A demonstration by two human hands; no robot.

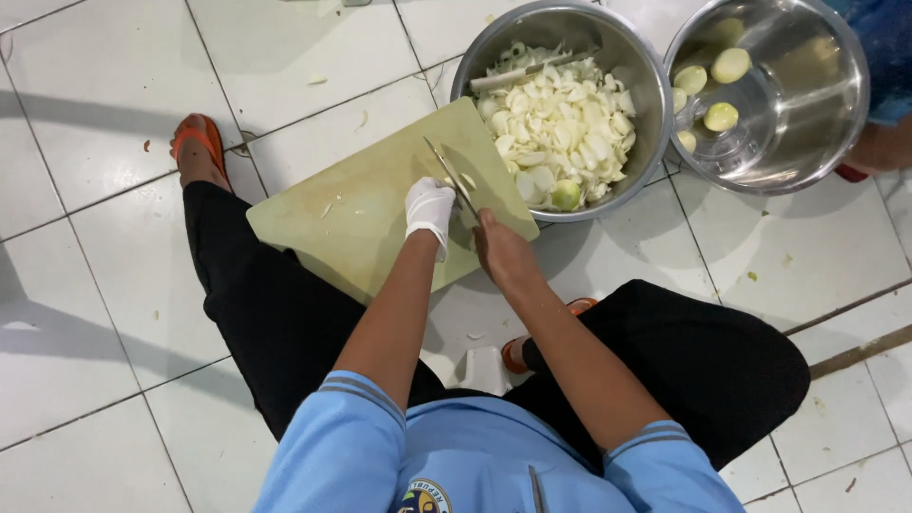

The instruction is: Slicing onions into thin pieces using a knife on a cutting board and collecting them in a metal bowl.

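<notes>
My left hand (427, 207), in a white glove, presses down on a small pale piece of vegetable on the light green cutting board (351, 204). My right hand (502, 249) is bare and grips the handle of a knife (451, 175), whose blade angles up and left beside the gloved fingers. The board lies on the white tiled floor, and its right corner touches a steel bowl (646, 90) heaped with sliced white pieces (556, 119).
A second steel bowl (807, 123) at the top right holds a few peeled round vegetables (730, 65) in water. Another person's arm shows at the right edge. My legs in black trousers and orange sandals (198, 138) flank the board. Scraps dot the tiles.
</notes>
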